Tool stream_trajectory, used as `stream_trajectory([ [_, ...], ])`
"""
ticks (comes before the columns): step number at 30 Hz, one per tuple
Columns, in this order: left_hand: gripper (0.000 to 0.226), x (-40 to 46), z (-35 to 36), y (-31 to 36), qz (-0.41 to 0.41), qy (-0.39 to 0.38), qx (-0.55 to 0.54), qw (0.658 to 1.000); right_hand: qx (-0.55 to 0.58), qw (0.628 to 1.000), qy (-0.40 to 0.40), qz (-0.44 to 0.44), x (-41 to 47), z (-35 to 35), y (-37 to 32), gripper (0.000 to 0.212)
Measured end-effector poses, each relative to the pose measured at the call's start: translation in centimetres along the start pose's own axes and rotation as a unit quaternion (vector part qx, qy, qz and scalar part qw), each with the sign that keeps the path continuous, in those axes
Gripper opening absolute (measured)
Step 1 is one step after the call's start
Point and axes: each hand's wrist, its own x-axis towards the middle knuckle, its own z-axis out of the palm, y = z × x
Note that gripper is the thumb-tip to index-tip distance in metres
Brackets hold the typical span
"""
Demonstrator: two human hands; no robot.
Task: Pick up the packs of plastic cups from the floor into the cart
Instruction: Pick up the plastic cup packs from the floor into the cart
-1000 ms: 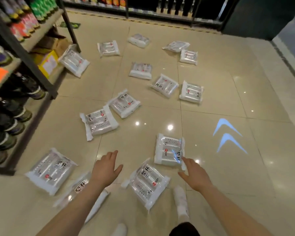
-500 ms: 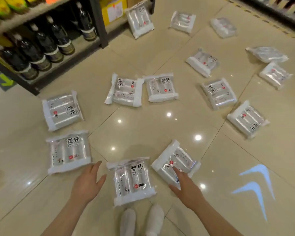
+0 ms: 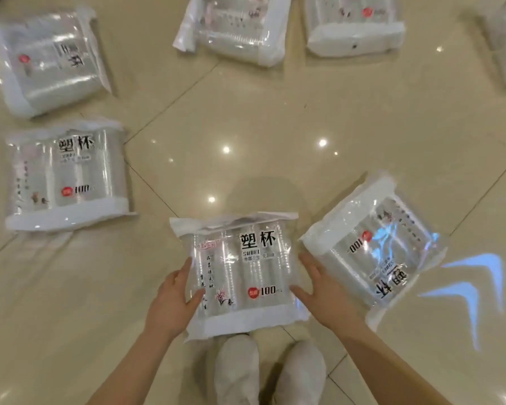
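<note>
Floor: glossy beige tiles, packs scattered.
Pack: lower centre, between both hands.
Left hand, right hand: gripping its sides.

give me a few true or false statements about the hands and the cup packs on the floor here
1. Both hands are on the same pack. True: the left hand and the right hand take the middle pack by its two sides.
2. The right hand rests on the pack with blue light on it. False: that tilted pack lies untouched beside the right hand.
3. The middle pack's label shows 100. True.
4. A cart stands next to the shoes. False: no cart is in view; only the white shoes and the tiled floor show there.
5. The pack to the left lies apart from the left hand. True.
</note>
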Motion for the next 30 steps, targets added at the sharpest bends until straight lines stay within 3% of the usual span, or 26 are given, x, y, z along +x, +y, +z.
stream_trajectory([
  [5, 0.089, 4.5, 5.4, -2.7, 0.003, 0.021, -0.142, 0.99, 0.067, 0.997, 0.025, -0.034, 5.6, 4.9, 2.2, 0.082],
  [11, 0.095, 2.8, 3.2, -1.9, 0.011, 0.048, -0.206, 0.977, 0.113, 0.992, 0.014, -0.057, 4.8, 3.5, -0.3, 0.083],
  [17, 0.093, -5.0, -6.9, 3.5, 0.002, 0.092, -0.256, 0.962, 0.114, 0.992, 0.015, -0.061, -2.9, -5.2, -8.1, 0.076],
  [23, 0.102, -16.8, -21.3, 10.6, -0.022, 0.156, -0.338, 0.928, 0.18, 0.98, 0.063, -0.062, -14.8, -15.9, -18.6, 0.087],
  [30, 0.098, -30.2, -33.2, 14.9, -0.039, 0.227, -0.362, 0.903, 0.167, 0.977, 0.071, -0.111, -25.8, -25.4, -29.6, 0.087],
])
